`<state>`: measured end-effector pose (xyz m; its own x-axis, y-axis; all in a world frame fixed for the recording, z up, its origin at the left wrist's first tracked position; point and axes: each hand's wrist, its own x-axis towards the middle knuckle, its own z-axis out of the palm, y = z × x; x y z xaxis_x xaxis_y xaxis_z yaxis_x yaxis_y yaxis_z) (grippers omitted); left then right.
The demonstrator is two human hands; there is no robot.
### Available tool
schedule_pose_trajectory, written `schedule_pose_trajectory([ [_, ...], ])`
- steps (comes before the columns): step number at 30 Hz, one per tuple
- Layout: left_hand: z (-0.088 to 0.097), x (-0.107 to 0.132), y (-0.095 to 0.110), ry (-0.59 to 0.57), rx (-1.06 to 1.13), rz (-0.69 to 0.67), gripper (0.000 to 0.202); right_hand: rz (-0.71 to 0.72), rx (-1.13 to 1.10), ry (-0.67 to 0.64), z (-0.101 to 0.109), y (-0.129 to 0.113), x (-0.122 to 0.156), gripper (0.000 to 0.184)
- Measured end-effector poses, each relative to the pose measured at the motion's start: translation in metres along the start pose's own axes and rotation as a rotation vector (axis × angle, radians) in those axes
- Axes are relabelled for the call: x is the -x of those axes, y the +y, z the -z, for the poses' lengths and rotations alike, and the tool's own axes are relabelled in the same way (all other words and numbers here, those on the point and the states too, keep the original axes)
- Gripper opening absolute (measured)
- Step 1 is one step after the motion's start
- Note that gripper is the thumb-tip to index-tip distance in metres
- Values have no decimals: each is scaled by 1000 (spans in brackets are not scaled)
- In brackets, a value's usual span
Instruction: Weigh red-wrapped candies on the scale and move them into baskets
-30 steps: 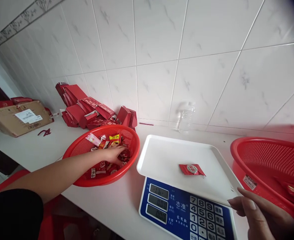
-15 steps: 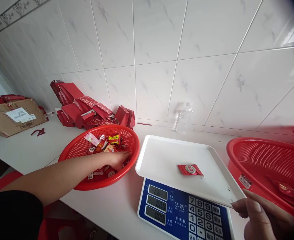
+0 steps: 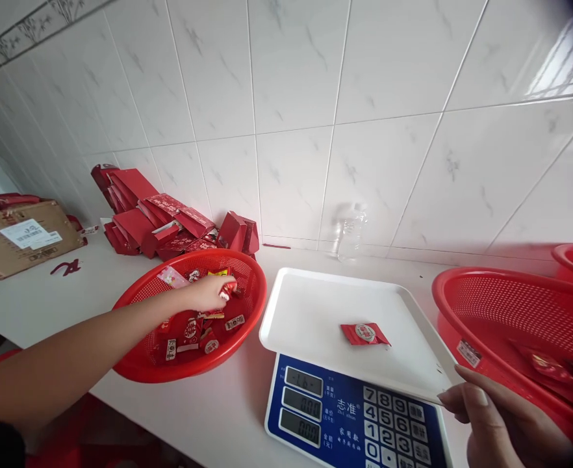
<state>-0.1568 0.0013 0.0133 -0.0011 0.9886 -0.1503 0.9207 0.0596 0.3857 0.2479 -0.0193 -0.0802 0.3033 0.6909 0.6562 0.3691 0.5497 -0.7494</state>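
My left hand [image 3: 213, 292] is in the red perforated basket [image 3: 189, 370] on the left, closed around a small red-wrapped candy [image 3: 228, 288]. Under and around it lie several more wrapped candies [image 3: 191, 330], mostly red. My right hand [image 3: 491, 416] pinches the near right corner of the white scale tray [image 3: 306, 286]; its other fingers are partly hidden. One red candy packet [image 3: 365, 334] lies on that tray. Below sits the blue digital scale [image 3: 335, 426], with lit figures on its display and a number keypad.
Folded red boxes [image 3: 160, 221] are heaped against the tiled wall. A cardboard carton [image 3: 28, 237] stands far left. Behind the tray is a clear plastic bottle [image 3: 353, 234]. Another red basket [image 3: 462, 286] with a few packets stands on the right.
My left hand has come up from among the candies at the basket's right side, and a red-wrapped candy now shows in its fingers. My right hand keeps its place at the tray corner.
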Motion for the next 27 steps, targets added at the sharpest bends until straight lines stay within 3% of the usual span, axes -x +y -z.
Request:
schedule_pose_trajectory([
  [3, 28, 2, 9, 118, 136, -10, 30, -33, -27, 1, 1, 2, -1, 31],
  [6, 40, 4, 35, 132, 457, -46, 35, -12, -24, -31, 4, 2, -4, 30],
  [9, 33, -1, 69, 54, 783, -40, 45, 25, -30, -56, 4, 0, -6, 25],
  [13, 9, -22, 111, -59, 871, -113, 48, 67, -69, -81, 2, 1, -9, 19],
  [16, -9, -40, 132, -129, 821, -195, 48, 109, -68, -95, 2, 2, -12, 17],
  [20, -22, -57, 147, -156, 593, -304, 54, 135, -61, -129, 3, 1, -12, 16],
  [27, -33, -54, 151, -182, 120, -405, 87, 167, -51, -168, 4, -3, -11, 16],
])
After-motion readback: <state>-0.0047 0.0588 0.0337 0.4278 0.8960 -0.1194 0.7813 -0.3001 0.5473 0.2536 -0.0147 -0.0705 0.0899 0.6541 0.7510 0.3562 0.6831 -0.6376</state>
